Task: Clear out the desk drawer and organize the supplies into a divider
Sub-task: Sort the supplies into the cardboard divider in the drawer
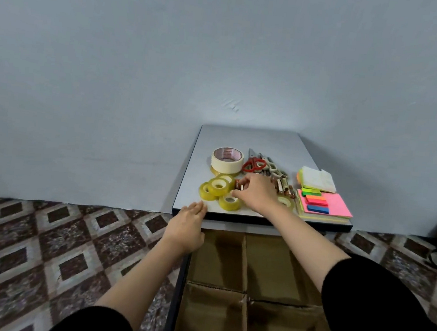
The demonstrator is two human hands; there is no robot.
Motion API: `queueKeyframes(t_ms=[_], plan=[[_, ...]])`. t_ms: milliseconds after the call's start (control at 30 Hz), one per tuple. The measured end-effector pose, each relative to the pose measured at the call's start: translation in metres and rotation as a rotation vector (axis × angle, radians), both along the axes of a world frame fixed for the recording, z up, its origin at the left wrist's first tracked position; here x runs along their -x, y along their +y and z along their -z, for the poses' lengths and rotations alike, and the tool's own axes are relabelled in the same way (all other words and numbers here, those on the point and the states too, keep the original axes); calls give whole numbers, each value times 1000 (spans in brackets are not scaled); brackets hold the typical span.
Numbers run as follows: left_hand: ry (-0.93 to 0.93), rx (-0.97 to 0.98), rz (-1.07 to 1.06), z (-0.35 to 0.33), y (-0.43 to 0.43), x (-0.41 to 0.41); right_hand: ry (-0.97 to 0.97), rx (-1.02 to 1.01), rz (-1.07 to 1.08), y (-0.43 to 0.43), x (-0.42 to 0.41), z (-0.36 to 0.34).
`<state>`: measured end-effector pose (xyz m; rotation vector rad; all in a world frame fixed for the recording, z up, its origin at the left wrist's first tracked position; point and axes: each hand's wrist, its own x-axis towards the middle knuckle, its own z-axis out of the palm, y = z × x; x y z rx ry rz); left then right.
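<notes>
Because the right hand (254, 196) lies over the middle of the tabletop (241, 140), part of the row of batteries (283, 186) is hidden under its knuckles, and these small things are too blurred to count; the cardboard divider (245, 262) in the drawer is cut off by the bottom edge and partly covered by a black sleeve (375, 303). Nearer than the masking tape roll (227, 159) and slightly to its right, the thumb and fingers (237, 194) of that hand are curled and pinch one battery (241, 187), whose silvery end pokes out between them, with a few brownish ones just behind it. Straight in front of the masking tape roll, four clear tape rolls (219, 188) huddle together, touching one another, right beside the pinching fingertips; a fifth roll (285, 201) shows further right of the masking tape roll, past the wrist. The left hand (188, 225) holds nothing: its fingers are straight and pressed together, tips resting at the tabletop's near edge, nearer than the masking tape roll and a little to its left. Just right of the masking tape roll lie red scissors (254, 164) and grey scissors (270, 166), and further right two stacks of sticky notes (335, 208), the nearer one carrying coloured flags (315, 201). Below the tabletop's near edge, well nearer than the masking tape roll, sits the divider
</notes>
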<state>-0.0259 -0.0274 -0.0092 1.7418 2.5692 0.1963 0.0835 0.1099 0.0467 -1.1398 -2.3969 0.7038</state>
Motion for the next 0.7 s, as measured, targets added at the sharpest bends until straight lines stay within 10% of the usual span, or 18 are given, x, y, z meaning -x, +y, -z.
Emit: queueKeyframes(t_ms=[700], plan=[[-71,29,14,5,1,3,-33,-122,51,-3,44,11]])
